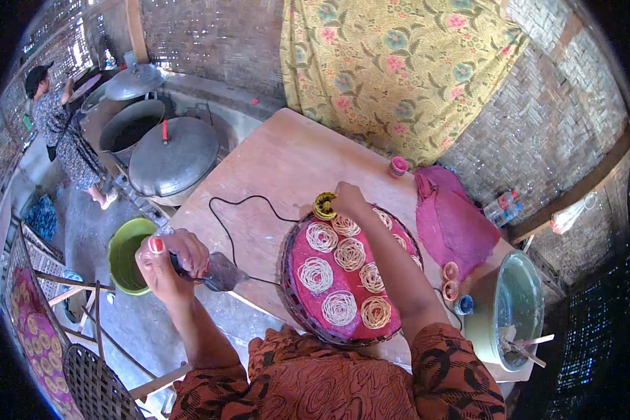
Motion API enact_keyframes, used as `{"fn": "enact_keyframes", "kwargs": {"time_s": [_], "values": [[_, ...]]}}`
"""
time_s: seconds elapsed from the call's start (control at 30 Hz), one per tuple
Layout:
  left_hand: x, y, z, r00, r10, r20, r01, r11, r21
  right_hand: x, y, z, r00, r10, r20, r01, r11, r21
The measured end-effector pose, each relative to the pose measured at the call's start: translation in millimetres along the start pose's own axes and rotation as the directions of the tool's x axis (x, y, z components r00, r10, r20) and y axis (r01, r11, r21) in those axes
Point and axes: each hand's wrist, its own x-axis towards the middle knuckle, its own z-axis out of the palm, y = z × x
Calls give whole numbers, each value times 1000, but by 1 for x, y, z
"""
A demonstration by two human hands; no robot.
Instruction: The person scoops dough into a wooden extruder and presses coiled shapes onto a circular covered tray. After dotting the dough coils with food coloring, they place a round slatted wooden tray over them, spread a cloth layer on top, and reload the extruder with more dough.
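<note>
My right hand (350,202) is closed on a small round yellow cup (324,206), with something dark inside it, at the far edge of a round woven tray (288,308). A pink cloth (302,299) lines the tray and carries several flat coiled nests of pale strands (339,308); some lie hidden under my right forearm. To the left of the tray, my left hand (173,260) is wrapped around the dark handle of a grey tool (222,273). A black cord runs from near the tool toward the tray. The tool's exact kind is unclear.
The tray sits on a wooden table (259,171). A magenta cloth (451,220), small cups (450,280) and a green bucket (518,294) are on the right. A green basin (129,255) stands left. Behind are large pots (173,157) and another person (63,129).
</note>
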Motion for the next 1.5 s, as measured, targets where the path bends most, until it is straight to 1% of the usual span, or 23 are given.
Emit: {"fn": "enact_keyframes", "kwargs": {"time_s": [0.07, 0.13, 0.17, 0.23, 0.27, 0.3, 0.37, 0.47, 0.53, 0.6, 0.67, 0.73, 0.83, 0.87, 0.9, 0.93, 0.97, 1.03, 1.1, 1.2, 1.27, 1.37, 1.5], "values": [[-3, 1, -5, 1000, -1, -11, 1, 1000, -1, -10, 0, -3, 1000, 5, -4, -5, 1000, 13], [0, 2, -9, 1000, -4, 0, 4, 1000, -9, -39, -17, -31, 1000, -8, 24, 1, 964, 266], [-1, 0, -10, 1000, -3, -19, 2, 1000, -23, -55, -23, -35, 997, -82, 3, 77, 944, 320], [0, 0, -12, 1000, -8, -21, 8, 1000, -2, -97, -40, -46, 932, -251, 263, 136, 911, 390], [1, 0, -12, 1000, 3, -16, -3, 1000, 7, -117, -36, -28, 925, -239, 294, 88, 891, 446], [1, 1, -11, 999, -23, -25, 22, 1000, -12, -141, -47, -30, 935, -251, 249, 123, 891, 436], [0, -1, -16, 999, -31, -38, 30, 999, -20, -170, -50, -17, 892, -319, 320, 138, 867, 478], [1, -2, -10, 999, -44, -31, 43, 998, -55, -195, -54, -3, 927, -241, 287, 134, 928, 347], [2, -1, -11, 999, -49, 6, 49, 998, -49, -204, -61, -9, 935, -179, 306, 56, 928, 369], [1, -2, -12, 997, -56, -62, 55, 998, -11, -212, -60, -14, 953, -146, 267, 3, 882, 470], [0, -2, -17, 996, -56, -64, 55, 998, -18, -218, -46, -21, 970, -161, 181, 55, 875, 482], [0, 0, -13, 988, -36, -147, 41, 999, 30, -226, -28, -35, 942, -243, 230, -5, 677, 736], [1, 2, -22, 992, -38, -119, 36, 999, -23, -240, 28, -66, 988, -25, 149, -115, 520, 847], [1, 3, -23, 994, -38, -103, 34, 999, -36, -247, 55, -74, 987, 154, 36, -128, 646, 753], [0, 5, -22, 988, -35, -152, 33, 999, -19, -253, 79, -85, 960, 190, -207, 11, 713, 701], [-1, 6, -20, 981, -31, -191, 27, 999, -25, -261, 112, -85, 912, 330, -242, -107, 762, 639], [-2, 5, -29, 986, -32, -163, 24, 998, -49, -271, 108, -106, 850, 458, -262, -311, 836, 452], [-1, 5, -34, 988, -14, -151, 6, 999, -52, -288, 183, -68, 841, 433, -324, -290, 867, 406], [2, 4, -36, 988, -14, -153, 6, 999, -50, -297, 203, -53, 833, 398, -383, -263, 895, 359], [6, 3, -33, 984, -32, -177, 28, 999, -24, -305, 207, -40, 833, 467, -296, -375, 870, 319], [9, 1, -31, 971, -34, -237, 37, 999, 6, -303, 199, -35, 787, 553, -274, -366, 776, 513], [12, 0, -36, 985, -61, -158, 62, 998, 0, -300, 182, -46, 785, 580, -216, -412, 751, 517], [12, 0, -34, 986, -37, -163, 43, 999, 32, -297, 206, -28, 771, 605, -198, -411, 711, 570]]}}
